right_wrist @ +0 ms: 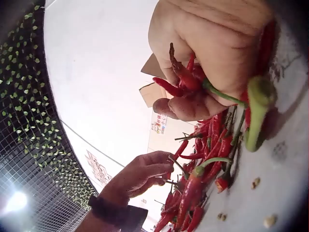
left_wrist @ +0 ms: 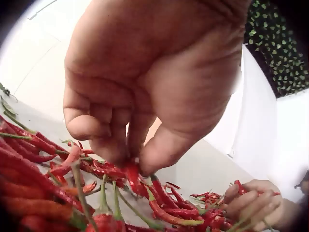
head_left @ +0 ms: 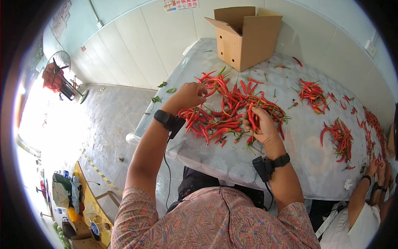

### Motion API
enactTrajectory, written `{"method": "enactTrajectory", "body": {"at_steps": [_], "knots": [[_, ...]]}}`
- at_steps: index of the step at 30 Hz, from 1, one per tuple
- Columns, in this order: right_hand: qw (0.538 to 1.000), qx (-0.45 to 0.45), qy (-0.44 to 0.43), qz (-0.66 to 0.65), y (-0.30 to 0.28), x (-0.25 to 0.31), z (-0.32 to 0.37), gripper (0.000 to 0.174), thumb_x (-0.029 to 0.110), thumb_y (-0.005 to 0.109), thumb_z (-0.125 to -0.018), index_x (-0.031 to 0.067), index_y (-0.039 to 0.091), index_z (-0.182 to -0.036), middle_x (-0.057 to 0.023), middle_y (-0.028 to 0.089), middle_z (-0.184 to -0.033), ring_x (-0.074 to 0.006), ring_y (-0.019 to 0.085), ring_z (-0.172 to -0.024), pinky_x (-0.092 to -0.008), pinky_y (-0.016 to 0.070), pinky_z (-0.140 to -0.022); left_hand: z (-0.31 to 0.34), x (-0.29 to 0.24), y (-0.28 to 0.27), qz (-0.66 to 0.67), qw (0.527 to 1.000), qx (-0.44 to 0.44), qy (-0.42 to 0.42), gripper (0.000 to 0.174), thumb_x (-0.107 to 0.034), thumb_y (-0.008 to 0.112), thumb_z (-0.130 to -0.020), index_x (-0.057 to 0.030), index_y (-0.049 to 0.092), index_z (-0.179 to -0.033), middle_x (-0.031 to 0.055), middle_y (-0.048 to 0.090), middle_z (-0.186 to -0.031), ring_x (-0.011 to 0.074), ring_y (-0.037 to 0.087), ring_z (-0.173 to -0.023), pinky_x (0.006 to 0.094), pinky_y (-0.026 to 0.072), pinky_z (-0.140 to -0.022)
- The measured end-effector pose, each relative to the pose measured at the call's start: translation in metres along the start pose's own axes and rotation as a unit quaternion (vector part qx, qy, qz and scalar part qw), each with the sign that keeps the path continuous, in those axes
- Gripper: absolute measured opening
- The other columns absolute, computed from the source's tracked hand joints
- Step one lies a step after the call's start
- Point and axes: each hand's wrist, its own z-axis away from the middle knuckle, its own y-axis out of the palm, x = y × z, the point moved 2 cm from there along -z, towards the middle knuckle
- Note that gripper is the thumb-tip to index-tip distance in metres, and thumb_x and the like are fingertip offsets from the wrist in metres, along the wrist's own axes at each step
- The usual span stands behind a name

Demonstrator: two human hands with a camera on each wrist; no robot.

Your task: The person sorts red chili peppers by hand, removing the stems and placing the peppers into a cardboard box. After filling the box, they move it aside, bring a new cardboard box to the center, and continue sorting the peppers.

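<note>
My left hand (head_left: 187,98) is over the left side of a loose pile of red chili peppers (head_left: 226,120). In the left wrist view its thumb and fingertips pinch one red chili pepper (left_wrist: 133,175) at the top of the pile. My right hand (head_left: 266,128), at the pile's right edge, curls round a small bunch of red chilies (right_wrist: 189,81). Green stems and pointed tips stick out between its fingers in the right wrist view; the rest of the bunch is hidden in the palm.
A cardboard box (head_left: 253,41) with raised flaps stands at the table's back. Smaller chili heaps (head_left: 313,96) lie to the right on the covered table (head_left: 290,145). Green leaves (head_left: 156,99) lie near the left edge. Another person's hands (head_left: 375,168) work at far right.
</note>
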Motion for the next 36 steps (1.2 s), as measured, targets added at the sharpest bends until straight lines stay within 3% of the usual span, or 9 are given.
{"method": "enactTrajectory", "body": {"at_steps": [5,8,10,14,16,20,23,28,36], "knots": [[1.0,0.006,0.001,-0.002,0.0,0.001,0.0,0.01,0.018,0.047,-0.088,0.0086,0.051,-0.09,-0.0094,0.06,-0.075,-0.019,0.057,-0.061,-0.0316,0.0431,-0.05,-0.033,-0.011,-0.001,-0.032,0.999,0.03,-0.019,0.037,-0.011,0.062,-0.068,-0.003,0.059,-0.104,0.0191,0.061,-0.096,0.0291,0.06,-0.086,0.0363,0.0474,-0.077],[1.0,0.012,0.006,-0.02,0.003,0.001,0.002,0.01,0.017,0.047,-0.088,0.0083,0.051,-0.089,-0.0092,0.06,-0.075,-0.0187,0.057,-0.061,-0.0316,0.0425,-0.051,-0.058,0.0,0.015,-0.074,0.994,-0.015,0.076,0.052,-0.011,0.064,-0.066,-0.0078,0.052,-0.117,0.0207,0.053,-0.114,0.0312,0.053,-0.104,0.0371,0.0427,-0.089],[1.0,0.01,0.006,-0.02,0.001,0.0,0.001,0.01,0.017,0.047,-0.088,0.0082,0.051,-0.089,-0.0091,0.06,-0.075,-0.0184,0.057,-0.061,-0.0315,0.0422,-0.051,-0.072,0.003,0.028,-0.107,0.994,0.03,0.014,0.067,-0.011,0.067,-0.063,-0.0128,0.044,-0.126,0.02,0.043,-0.126,0.0335,0.044,-0.114,0.0383,0.0375,-0.096],[1.0,0.024,0.001,-0.012,0.0,0.001,0.001,0.01,0.017,0.048,-0.088,0.008,0.052,-0.09,-0.0083,0.06,-0.075,-0.0179,0.057,-0.061,-0.031,0.042,-0.051,-0.084,0.005,0.043,-0.115,0.989,0.07,0.064,0.074,-0.008,0.068,-0.061,-0.0149,0.04,-0.129,0.0184,0.043,-0.125,0.0339,0.047,-0.111,0.0405,0.0394,-0.093],[1.0,0.014,-0.002,-0.017,-0.001,0.0,0.001,0.01,0.017,0.048,-0.088,0.008,0.052,-0.09,-0.0081,0.06,-0.075,-0.0178,0.057,-0.061,-0.031,0.042,-0.051,-0.082,0.0,0.04,-0.142,0.984,0.104,0.042,0.062,-0.021,0.067,-0.068,-0.0167,0.044,-0.126,0.0197,0.041,-0.127,0.0364,0.046,-0.113,0.0424,0.0415,-0.091],[1.0,0.02,-0.01,-0.015,-0.001,-0.001,0.0,0.01,0.017,0.048,-0.088,0.008,0.052,-0.09,-0.0082,0.06,-0.075,-0.0179,0.056,-0.061,-0.0309,0.0421,-0.051,-0.076,0.001,0.032,-0.18,0.978,0.108,-0.017,0.05,-0.019,0.066,-0.069,-0.0119,0.051,-0.116,0.0187,0.046,-0.122,0.0357,0.05,-0.106,0.0416,0.0436,-0.086],[1.0,0.023,-0.011,-0.006,-0.002,-0.001,0.0,0.01,0.017,0.047,-0.088,0.0079,0.052,-0.09,-0.0086,0.06,-0.075,-0.0183,0.056,-0.061,-0.031,0.0418,-0.051,-0.075,0.011,0.024,-0.174,0.984,0.036,0.026,0.039,-0.018,0.066,-0.069,-0.0076,0.056,-0.105,0.0176,0.057,-0.106,0.0343,0.055,-0.095,0.0415,0.0453,-0.079],[0.999,0.025,-0.021,0.007,0.003,0.0,0.001,0.011,0.017,0.047,-0.088,0.0078,0.052,-0.09,-0.0091,0.06,-0.075,-0.019,0.055,-0.06,-0.0315,0.0409,-0.051,-0.076,0.027,-0.004,-0.09,0.993,-0.075,-0.02,0.033,-0.016,0.063,-0.069,-0.0042,0.058,-0.1,0.0166,0.063,-0.083,0.0338,0.06,-0.082,0.0399,0.0466,-0.074],[1.0,0.011,-0.012,-0.008,0.005,0.001,0.003,0.011,0.017,0.047,-0.088,0.0079,0.053,-0.087,-0.0113,0.061,-0.077,-0.018,0.053,-0.056,-0.0308,0.04,-0.048,-0.05,0.049,-0.017,-0.061,0.986,-0.133,-0.083,0.04,-0.02,0.064,-0.07,-0.0047,0.057,-0.106,0.018,0.062,-0.095,0.0322,0.059,-0.09,0.0385,0.0457,-0.081]]}}
